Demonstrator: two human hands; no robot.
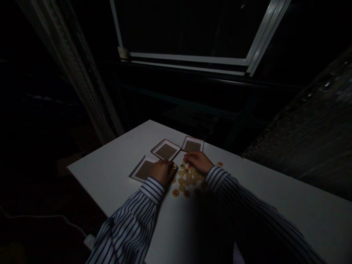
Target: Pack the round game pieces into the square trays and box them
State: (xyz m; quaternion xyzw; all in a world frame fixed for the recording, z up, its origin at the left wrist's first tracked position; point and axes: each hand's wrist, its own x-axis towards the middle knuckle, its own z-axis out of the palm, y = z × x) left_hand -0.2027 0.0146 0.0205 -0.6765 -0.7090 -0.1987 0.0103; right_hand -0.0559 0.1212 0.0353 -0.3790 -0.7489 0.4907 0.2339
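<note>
Round wooden Chinese chess pieces [180, 180] lie in a loose cluster on the white table, some with red or dark characters showing, others with plain faces. My left hand [161, 172] is at the cluster's left side, fingers closed about a chess piece [174, 166] that shows at the fingertips. Over the right part of the cluster is my right hand [201, 161], its fingers bent and pinched together above the pieces; whatever is between them is hidden. Just beyond the hands are three shallow trays: a left tray [134, 171], partly behind my left hand, a middle tray [154, 151] and a right tray [202, 141].
The white table [115, 176] has its far corner ahead, and one chess piece [220, 164] lies apart on the right. A window frame [187, 58] stands behind, with a curtain [79, 73] at the left. A white cable [41, 216] hangs low left. The room is dark.
</note>
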